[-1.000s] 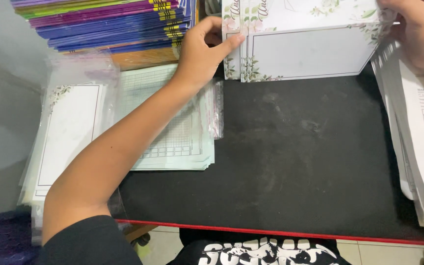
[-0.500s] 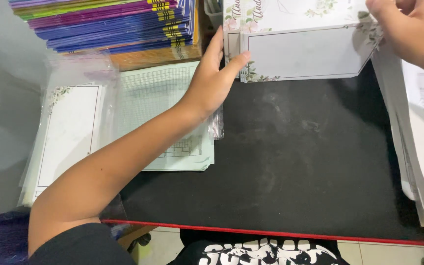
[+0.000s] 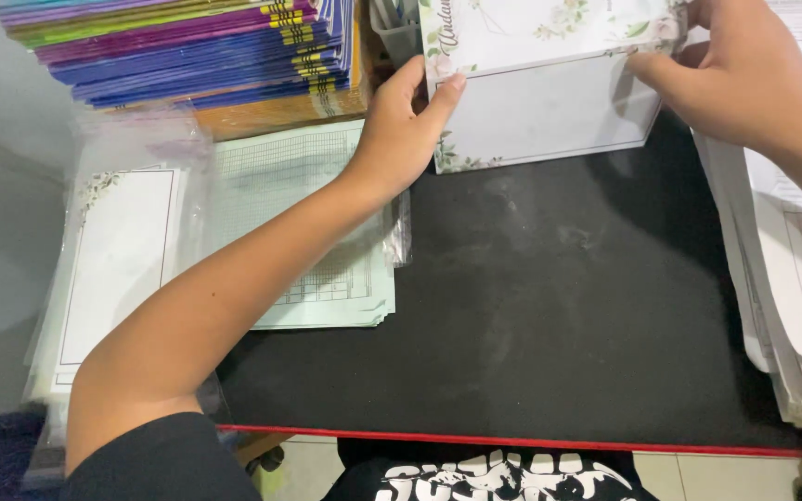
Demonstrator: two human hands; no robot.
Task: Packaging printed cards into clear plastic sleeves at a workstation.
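floral card point(image 3: 549, 116) at the far edge of the black desk mat point(image 3: 531, 315), pinched at its left edge by left hand point(image 3: 401, 130) and right edge by right hand point(image 3: 744, 79); looks light, creases easily, best held by edges.

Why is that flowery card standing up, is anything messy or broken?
Nothing looks broken or spilled. The flowery card is folded, and the left hand and right hand hold its ends. The only untidy bit: the white paper stack at the right is fanned out, and the black mat looks dusty.
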